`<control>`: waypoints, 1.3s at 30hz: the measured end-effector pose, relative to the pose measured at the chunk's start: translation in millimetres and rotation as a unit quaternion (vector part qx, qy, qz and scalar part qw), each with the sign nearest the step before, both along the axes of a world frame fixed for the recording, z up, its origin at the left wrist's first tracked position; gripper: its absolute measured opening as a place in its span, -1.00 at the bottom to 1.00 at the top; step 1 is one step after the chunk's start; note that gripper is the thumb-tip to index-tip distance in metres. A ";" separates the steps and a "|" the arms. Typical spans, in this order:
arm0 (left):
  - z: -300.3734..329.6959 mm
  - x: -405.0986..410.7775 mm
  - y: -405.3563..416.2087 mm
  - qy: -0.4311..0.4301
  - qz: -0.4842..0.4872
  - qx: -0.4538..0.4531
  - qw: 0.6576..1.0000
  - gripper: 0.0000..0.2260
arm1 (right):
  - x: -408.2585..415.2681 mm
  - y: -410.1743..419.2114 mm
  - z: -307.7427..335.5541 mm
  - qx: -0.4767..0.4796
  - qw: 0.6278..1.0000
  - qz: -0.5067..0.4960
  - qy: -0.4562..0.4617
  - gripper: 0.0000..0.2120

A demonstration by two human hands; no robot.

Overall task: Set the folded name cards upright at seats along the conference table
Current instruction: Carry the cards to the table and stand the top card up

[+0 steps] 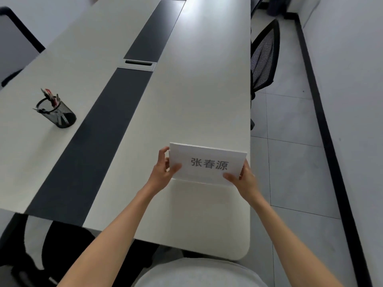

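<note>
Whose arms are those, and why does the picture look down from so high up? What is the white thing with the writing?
There is no machine here. A person wears a camera on their head, so you see what they see, looking down at their own arms. The left hand and right hand each pinch one end of a white folded paper name card with grey printed characters, holding it near the right edge of the long pale conference table. A dark strip runs down the table's middle. Farther left stands a black wire-mesh pen cup with pens in it. A black mesh-backed office chair waits at the table's right side.
</note>
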State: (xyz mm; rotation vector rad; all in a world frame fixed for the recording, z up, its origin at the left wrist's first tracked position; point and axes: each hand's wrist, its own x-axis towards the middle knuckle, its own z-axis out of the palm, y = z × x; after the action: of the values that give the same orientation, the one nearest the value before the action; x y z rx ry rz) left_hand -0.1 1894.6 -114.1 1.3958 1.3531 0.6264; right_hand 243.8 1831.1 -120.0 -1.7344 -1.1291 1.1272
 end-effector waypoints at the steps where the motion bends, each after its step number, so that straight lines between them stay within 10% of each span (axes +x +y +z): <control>1: -3.3 -0.4 -0.6 -0.002 0.004 -0.004 1.000 -0.46 | 0.1 -0.4 -3.7 -0.003 1.000 0.000 0.002 -0.42; 14: -3.0 -17.9 3.1 0.032 0.031 0.120 0.992 -0.53 | 21.4 -6.4 8.0 0.048 0.995 0.011 -0.089 -0.18; 19: 3.9 -5.9 7.1 -0.034 0.078 0.146 0.986 -0.74 | 18.8 5.4 15.9 0.095 0.992 0.020 -0.081 -0.69; 30: 76.5 -55.7 39.0 -0.180 0.233 0.202 0.934 -0.84 | -37.9 73.7 93.9 0.217 0.974 0.043 -0.054 -0.75; 39: 54.7 -192.5 126.0 -0.083 0.362 0.140 0.918 -0.70 | -209.6 173.1 54.6 0.157 0.986 0.058 -0.021 -0.85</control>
State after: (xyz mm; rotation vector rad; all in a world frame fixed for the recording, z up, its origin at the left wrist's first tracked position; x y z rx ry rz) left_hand -192.6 2020.5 -59.5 0.9893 1.6811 1.4424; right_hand 34.2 2004.2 -65.4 -1.4689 -1.3686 0.9250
